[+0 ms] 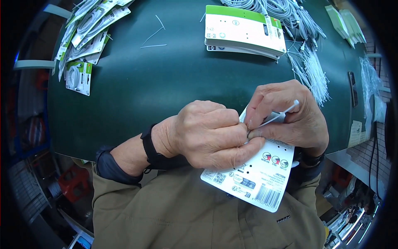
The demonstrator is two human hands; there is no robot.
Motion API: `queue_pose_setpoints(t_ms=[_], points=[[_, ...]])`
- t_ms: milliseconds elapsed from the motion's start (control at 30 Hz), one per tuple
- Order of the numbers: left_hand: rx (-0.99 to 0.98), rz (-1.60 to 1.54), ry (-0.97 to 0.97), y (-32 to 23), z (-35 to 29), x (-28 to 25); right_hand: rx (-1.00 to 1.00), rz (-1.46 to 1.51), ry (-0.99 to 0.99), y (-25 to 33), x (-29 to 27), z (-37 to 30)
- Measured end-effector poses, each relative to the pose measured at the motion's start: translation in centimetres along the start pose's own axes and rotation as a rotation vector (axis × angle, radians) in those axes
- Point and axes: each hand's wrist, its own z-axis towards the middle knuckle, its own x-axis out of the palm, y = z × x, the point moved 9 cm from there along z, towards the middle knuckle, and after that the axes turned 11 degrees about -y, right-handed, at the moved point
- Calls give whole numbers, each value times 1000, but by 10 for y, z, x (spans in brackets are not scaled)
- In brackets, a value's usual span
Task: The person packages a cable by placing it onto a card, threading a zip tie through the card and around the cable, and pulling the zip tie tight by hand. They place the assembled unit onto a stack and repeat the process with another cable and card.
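A white printed packaging card (265,186) is tilted between my hands, its back with pictograms and a barcode facing up. My left hand (211,135) is closed over the card's upper left part, fingertips meeting those of the other hand. With thumb and forefinger my right hand (292,112) pinches a thin white cable tie (274,118), whose small head sticks up past the fingers. Exactly where the tie meets the card is hidden by my fingers. The card's far side is out of sight.
Finished-looking carded cables (78,79) are piled at the far left of the green table (124,103). A stack of flat cards (240,29), coiled white cables (286,12) and a bundle of cable ties (315,76) lie at the back right. Loose ties (153,45) lie behind; a phone (353,89) rests right.
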Motion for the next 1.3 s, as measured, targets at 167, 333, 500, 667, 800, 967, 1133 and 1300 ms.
queue_pose_setpoints(t_ms=[167, 333, 500, 667, 800, 967, 1133, 1300], points=[[-40, -7, 27, 6, 0, -3, -14, 57, -102, -2, -12, 0], [-49, 6, -37, 9, -1, -2, -52, -1, -74, 0, -11, -1], [-51, -19, -60, 9, -1, -1, 44, -8, -64, -4, -8, 1], [-75, -37, -83, 14, -3, -1, 64, 13, -114, -11, -16, 0], [-97, -42, -90, 15, -2, -1, 32, -9, -51, -12, -11, 1], [-132, -51, -98, 19, -1, -3, -13, -18, -6, -12, -10, 3], [-236, -80, -102, 30, 4, -8, 63, 201, -521, -13, -52, 0], [-476, 26, -293, 54, 3, -25, -288, 239, -1035, -6, -109, -33]])
